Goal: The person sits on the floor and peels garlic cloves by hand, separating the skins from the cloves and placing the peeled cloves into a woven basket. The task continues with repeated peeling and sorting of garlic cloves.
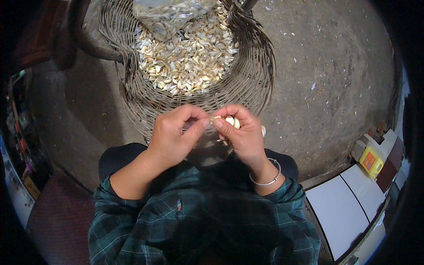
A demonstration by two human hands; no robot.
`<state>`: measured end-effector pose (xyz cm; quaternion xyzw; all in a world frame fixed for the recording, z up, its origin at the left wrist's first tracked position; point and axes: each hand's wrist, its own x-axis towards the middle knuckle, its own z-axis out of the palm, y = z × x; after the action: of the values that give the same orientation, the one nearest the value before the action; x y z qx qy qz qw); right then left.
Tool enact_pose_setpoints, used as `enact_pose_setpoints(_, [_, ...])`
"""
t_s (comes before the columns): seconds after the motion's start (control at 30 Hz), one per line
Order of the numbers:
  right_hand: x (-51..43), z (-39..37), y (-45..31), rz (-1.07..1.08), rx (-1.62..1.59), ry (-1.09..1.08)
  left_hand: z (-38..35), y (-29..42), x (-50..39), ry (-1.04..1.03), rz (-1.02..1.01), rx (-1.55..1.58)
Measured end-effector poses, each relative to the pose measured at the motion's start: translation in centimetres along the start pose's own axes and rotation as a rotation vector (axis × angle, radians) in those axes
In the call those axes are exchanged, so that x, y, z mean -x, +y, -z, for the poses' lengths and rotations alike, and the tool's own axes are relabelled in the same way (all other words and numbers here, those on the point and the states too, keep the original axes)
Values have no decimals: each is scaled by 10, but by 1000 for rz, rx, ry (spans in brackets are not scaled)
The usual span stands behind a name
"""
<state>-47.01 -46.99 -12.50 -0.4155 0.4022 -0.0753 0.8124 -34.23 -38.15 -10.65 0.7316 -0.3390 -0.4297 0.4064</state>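
Over the near rim of a wicker basket [251, 82], both hands meet at a small garlic clove [216, 118]. My left hand [175, 135] has thumb and forefinger pinched together at the clove's left end. My right hand [246, 137], with a silver bangle on the wrist, grips its other end between thumb and forefinger. Pale garlic cloves [233, 122] also sit within the curled fingers of that hand. Something whitish [263, 130] shows past its outer edge, too hidden to name. Many loose garlic cloves and papery skins [188, 63] fill the basket below.
A clear plastic bag [172, 16] of garlic rests on the basket's far part. The basket's curved wooden handle [96, 49] rises at the left. Skin scraps [313, 86] dot the concrete floor [324, 59]. A yellow container [371, 162] stands by white panels [338, 212] at right.
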Motion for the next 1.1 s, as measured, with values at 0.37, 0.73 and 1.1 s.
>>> enact_pose_setpoints(0.37, [-2, 13, -7, -71, -668, -206, 0, -11, 2, -336, 12, -270])
enact_pose_setpoints(0.73, [1, 18, -16, -113, -779, -117, 32, -80, -47, 144, -17, -553])
enact_pose_setpoints(1.1, [7, 31, -29, -87, -780, 17, -12, -153, -94, -5, 261, -948])
